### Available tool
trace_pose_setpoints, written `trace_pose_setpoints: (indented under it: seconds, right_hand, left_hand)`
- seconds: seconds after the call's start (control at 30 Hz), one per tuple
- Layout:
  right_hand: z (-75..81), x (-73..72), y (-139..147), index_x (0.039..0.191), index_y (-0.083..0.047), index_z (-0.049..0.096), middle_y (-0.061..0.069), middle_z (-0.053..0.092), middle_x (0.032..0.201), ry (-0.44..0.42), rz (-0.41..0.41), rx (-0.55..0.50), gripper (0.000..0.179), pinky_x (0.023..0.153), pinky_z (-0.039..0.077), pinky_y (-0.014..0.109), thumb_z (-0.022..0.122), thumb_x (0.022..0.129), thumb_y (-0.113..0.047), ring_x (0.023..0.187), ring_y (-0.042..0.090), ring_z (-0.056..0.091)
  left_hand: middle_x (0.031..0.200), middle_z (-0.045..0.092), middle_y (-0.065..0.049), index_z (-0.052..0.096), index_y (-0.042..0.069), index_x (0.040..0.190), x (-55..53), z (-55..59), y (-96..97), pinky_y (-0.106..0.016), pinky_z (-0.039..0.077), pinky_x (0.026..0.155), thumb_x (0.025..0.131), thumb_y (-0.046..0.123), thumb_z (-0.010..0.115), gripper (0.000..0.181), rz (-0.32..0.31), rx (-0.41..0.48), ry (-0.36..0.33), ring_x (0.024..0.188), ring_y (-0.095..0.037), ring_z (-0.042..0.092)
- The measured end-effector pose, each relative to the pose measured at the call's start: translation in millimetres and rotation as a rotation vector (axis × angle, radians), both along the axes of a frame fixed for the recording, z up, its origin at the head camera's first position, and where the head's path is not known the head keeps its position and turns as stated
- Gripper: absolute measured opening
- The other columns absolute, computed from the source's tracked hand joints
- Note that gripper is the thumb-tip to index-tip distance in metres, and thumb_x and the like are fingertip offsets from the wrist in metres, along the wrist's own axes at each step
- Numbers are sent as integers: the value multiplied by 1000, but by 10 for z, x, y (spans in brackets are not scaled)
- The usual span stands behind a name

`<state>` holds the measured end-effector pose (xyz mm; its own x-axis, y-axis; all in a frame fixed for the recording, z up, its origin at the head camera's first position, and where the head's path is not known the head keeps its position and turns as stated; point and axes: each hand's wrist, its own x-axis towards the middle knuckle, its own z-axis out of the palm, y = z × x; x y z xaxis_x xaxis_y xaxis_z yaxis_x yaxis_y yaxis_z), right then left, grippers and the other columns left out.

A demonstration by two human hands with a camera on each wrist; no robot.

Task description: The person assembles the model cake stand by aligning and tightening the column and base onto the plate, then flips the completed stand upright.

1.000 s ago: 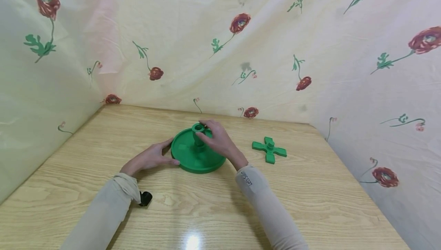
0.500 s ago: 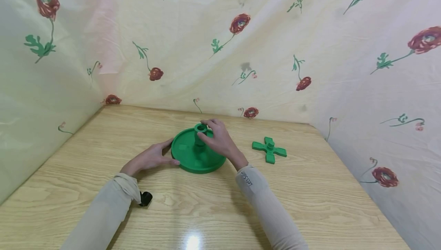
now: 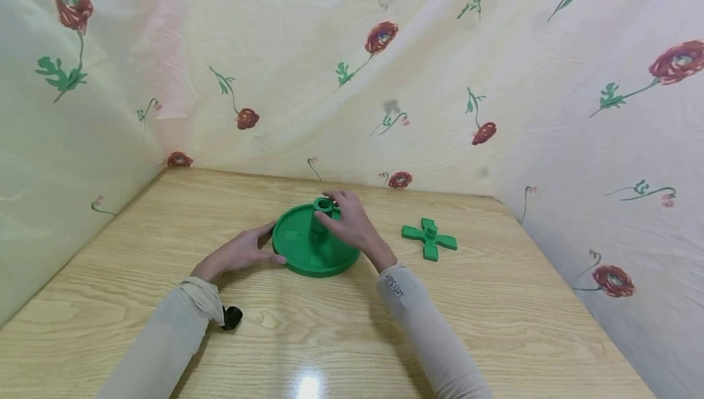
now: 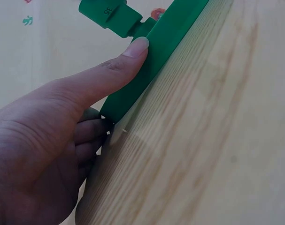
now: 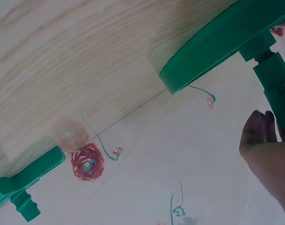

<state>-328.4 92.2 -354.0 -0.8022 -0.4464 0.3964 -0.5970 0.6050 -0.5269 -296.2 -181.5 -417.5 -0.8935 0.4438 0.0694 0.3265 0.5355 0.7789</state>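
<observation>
A green round dish (image 3: 297,251) with a low rim lies flat on the table. My left hand (image 3: 242,251) holds its left side, the thumb on the near rim and the fingers round the far side; the fingertips are partly hidden in the left wrist view. From the dish's middle rises a green hollow post (image 5: 273,75), almost upright, with small numbers on its faceted upper part. Thumb and fingers of my right hand (image 3: 352,225) pinch the post near its open top. Part of that grip falls outside the right wrist view.
Right of the dish lies a green four-armed cross piece (image 3: 430,241) with a short peg pointing up. A flowered cloth (image 3: 330,81) hangs behind the wooden table (image 3: 308,344) and along both sides. A small black object (image 3: 233,318) sits at my left cuff.
Earlier the post leaned to the left; its top has shifted slightly right and it now stands straighter, moving with my right hand. The dish, my left hand and the cross piece stay put.
</observation>
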Motion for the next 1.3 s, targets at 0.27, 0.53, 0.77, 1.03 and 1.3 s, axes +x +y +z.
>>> trace_pose_setpoints:
  seconds: [0.27,0.53,0.77,1.03,1.3]
  right_hand:
    - [-6,0,-3,143,3,57,18,60,134,12,28,-8,49,103,48,49,68,103,-23,124,33,54]
    - [-5,-2,11,145,2,56,19,59,137,22,40,-18,51,106,46,51,69,102,-23,128,35,52]
    - [-37,-38,19,142,3,59,20,61,136,24,57,-34,45,108,44,51,67,103,-20,131,36,52]
    - [-50,-35,23,143,2,58,19,61,134,9,34,-52,51,102,48,50,71,101,-22,124,35,54]
    - [-49,-29,16,139,4,60,19,62,128,22,47,-67,45,97,50,48,69,102,-19,115,33,57]
  left_hand:
    - [165,25,-26,19,0,164,0,-2,-1,-62,26,118,91,41,82,105,-2,-4,2,152,-45,22]
    - [165,25,-26,19,0,164,0,2,-2,-62,26,118,91,41,81,105,-7,2,2,152,-45,22]
    - [165,24,-26,19,-1,164,2,4,-2,-62,26,118,91,40,82,105,-9,4,-3,152,-45,22]
    - [165,25,-27,19,-1,164,-2,-1,4,-62,26,118,91,41,82,105,-8,-3,-1,152,-45,21]
    - [165,25,-26,19,-1,164,1,-4,-5,-62,26,118,91,40,82,104,-5,2,-7,152,-45,21]
